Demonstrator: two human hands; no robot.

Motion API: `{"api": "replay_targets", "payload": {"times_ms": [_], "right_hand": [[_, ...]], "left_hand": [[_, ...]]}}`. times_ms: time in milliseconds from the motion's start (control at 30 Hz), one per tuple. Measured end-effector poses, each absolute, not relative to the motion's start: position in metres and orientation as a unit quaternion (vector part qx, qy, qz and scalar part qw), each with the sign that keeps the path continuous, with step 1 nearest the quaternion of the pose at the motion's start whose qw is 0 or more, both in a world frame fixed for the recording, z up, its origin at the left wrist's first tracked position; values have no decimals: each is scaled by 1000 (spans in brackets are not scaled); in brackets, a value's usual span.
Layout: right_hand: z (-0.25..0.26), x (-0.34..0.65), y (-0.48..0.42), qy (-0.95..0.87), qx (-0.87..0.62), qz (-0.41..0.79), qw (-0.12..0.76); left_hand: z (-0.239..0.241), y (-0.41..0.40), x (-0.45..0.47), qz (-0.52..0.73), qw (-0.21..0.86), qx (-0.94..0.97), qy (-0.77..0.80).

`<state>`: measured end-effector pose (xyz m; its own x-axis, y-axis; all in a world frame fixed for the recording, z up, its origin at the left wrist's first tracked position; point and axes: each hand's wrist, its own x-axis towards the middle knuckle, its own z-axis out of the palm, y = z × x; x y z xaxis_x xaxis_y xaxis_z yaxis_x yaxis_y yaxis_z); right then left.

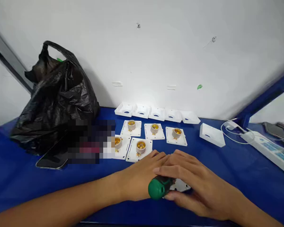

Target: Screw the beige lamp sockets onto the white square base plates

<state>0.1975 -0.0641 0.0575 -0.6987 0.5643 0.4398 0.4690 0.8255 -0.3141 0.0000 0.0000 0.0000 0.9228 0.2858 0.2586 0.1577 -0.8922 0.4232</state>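
My right hand [198, 183] is closed around a screwdriver [157, 188] with a green and black handle, its butt end toward me and its tip hidden. Between my hands, part of a white lamp holder base plate [181, 185] with small holes shows under the right fingers. My left hand [142, 176] is curled over at that plate, its fingertips mostly covered by the right hand. Just beyond lie several square white plates with round brass-lined lamp sockets, among them a front one [141, 147] and a right one [177, 133].
Along the wall stands a row of white square covers [157, 113], with a separate cover [211, 135] to the right. A black plastic bag [59, 101] and a phone [53, 159] are at left, beside a pixelated patch. A power strip [272, 148] with white cables lies right.
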Motion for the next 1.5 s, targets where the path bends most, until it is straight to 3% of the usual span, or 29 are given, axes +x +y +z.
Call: {"api": "replay_targets", "payload": {"times_ms": [1500], "right_hand": [[57,196,-63,-930,-271,31,247]], "left_hand": [[-15,6,1,158,194,964,88]]}}
